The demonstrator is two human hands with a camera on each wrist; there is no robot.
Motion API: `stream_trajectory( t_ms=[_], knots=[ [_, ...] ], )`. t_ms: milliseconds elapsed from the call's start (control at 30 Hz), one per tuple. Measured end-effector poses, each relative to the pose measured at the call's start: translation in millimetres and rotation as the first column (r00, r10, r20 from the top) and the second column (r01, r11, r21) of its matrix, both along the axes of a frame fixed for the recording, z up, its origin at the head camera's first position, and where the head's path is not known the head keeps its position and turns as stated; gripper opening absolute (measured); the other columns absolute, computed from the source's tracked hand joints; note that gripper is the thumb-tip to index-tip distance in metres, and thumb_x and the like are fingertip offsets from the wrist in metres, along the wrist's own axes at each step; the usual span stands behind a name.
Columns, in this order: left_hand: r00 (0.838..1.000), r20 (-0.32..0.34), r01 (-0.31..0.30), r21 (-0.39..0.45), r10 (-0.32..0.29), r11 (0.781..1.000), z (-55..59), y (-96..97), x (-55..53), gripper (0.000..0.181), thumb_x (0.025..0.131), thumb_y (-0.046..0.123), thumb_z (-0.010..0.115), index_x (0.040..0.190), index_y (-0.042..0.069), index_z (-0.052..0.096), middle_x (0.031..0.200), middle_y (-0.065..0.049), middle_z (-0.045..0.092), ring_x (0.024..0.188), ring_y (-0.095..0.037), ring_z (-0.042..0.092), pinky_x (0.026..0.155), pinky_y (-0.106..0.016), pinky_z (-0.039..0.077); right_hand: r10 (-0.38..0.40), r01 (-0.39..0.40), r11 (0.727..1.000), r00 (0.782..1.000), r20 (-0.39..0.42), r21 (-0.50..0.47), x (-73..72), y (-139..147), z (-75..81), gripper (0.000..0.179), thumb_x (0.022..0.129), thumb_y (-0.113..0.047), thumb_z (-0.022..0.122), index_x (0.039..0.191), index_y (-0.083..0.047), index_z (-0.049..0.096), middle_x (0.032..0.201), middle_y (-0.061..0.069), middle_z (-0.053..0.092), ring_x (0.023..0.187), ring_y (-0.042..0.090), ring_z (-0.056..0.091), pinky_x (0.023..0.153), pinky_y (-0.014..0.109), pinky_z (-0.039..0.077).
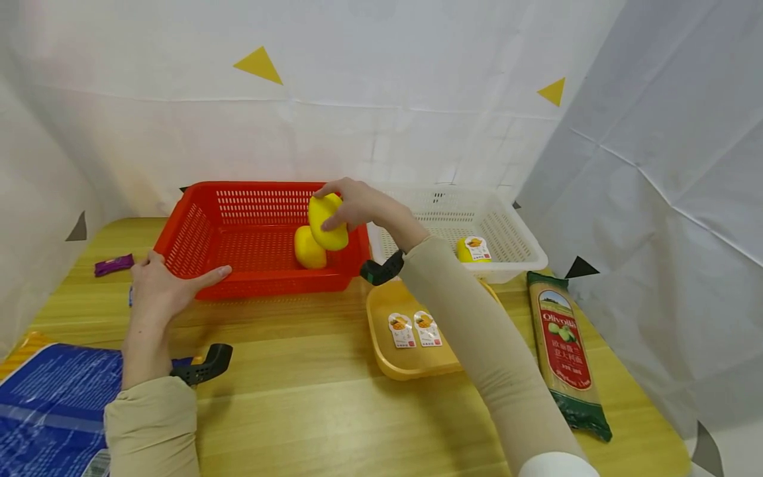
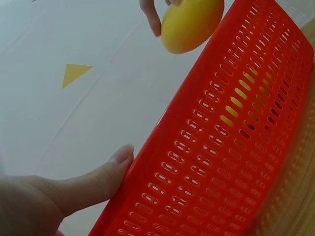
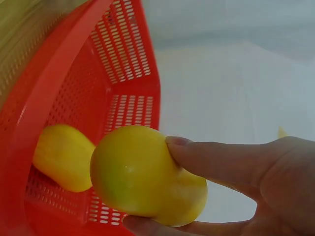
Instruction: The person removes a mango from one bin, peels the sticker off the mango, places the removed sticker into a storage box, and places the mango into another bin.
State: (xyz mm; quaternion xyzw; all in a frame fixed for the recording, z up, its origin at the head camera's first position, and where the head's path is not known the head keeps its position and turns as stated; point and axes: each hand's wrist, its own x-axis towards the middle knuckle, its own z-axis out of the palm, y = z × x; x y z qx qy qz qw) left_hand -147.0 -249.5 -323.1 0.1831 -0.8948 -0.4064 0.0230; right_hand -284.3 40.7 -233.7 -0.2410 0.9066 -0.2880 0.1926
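My right hand (image 1: 359, 204) holds a yellow mango (image 1: 324, 222) between thumb and fingers, above the right part of a red plastic basket (image 1: 271, 286). In the right wrist view, the held mango (image 3: 130, 169) has a greenish patch. A second mango (image 1: 309, 248) lies inside the basket near its right end, below the held one. My left hand (image 1: 161, 288) grips the basket's near left corner, its thumb stretched along the front rim; the left wrist view shows that thumb (image 2: 101, 182) against the rim, with the other fingers hidden.
Right of the red basket stands a white basket (image 1: 518, 255) containing a mango with a label (image 1: 477, 248). A yellow tray (image 1: 387, 364) with two mango labels sits in front. A pasta bag (image 1: 566, 351) lies far right; a blue package (image 1: 53, 411) and purple wrapper (image 1: 114, 265) lie left.
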Motion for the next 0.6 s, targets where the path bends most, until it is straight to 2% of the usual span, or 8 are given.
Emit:
stream_trajectory(
  t_ms=[300,600],
  knots=[
    [1.000,0.016,-0.007,-0.013,0.007,1.000,0.1,0.6,-0.9,0.116,0.085,0.060,0.068,0.154,-0.011,0.006,0.155,-0.039,0.005,0.134,-0.060,0.023,0.101,-0.071,0.039,-0.070,0.066,0.997,0.991,0.113,0.042,-22.5,-4.1,-12.2,0.059,0.090,-0.016,0.074,0.145,-0.018,0.052,0.146,0.011,0.044,0.095,0.026,0.063,0.087,0.033,0.058],
    [1.000,0.010,-0.012,-0.006,0.012,1.000,-2.2,-1.3,-1.7,0.117,0.083,0.062,0.069,0.154,-0.010,0.008,0.155,-0.039,0.006,0.134,-0.060,0.023,0.100,-0.072,0.039,-0.094,0.085,0.995,0.979,0.179,0.058,-33.7,-10.7,-21.6,0.059,0.091,-0.016,0.074,0.146,-0.020,0.051,0.150,0.009,0.041,0.103,0.027,0.062,0.094,0.034,0.057]
  ],
)
